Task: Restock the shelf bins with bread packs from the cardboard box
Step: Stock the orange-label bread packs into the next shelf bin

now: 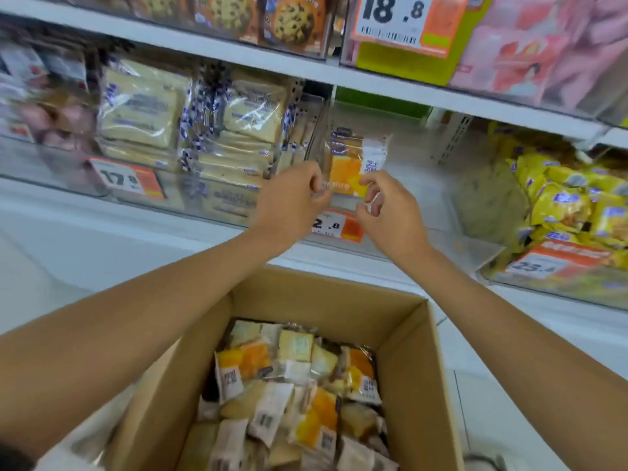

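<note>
Ahead, white shelves [390,87] carry clear bins [68,178] above a cardboard box [407,351].

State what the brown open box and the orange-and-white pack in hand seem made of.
Brown box: likely corrugated cardboard, matte; flat tan walls, thick cut edges. Orange-and-white pack: apparently thin plastic film, glossy; printed, partly clear, bread showing through.

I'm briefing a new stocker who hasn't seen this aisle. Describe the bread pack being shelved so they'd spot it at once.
Find the middle shelf above the open cardboard box, then the clear bin over the 2.8 price tag. The left hand and right hand pinch one upright pack there. Its orange-and-yellow front with a white strip sets it apart from the pale packs stacked left.
</note>
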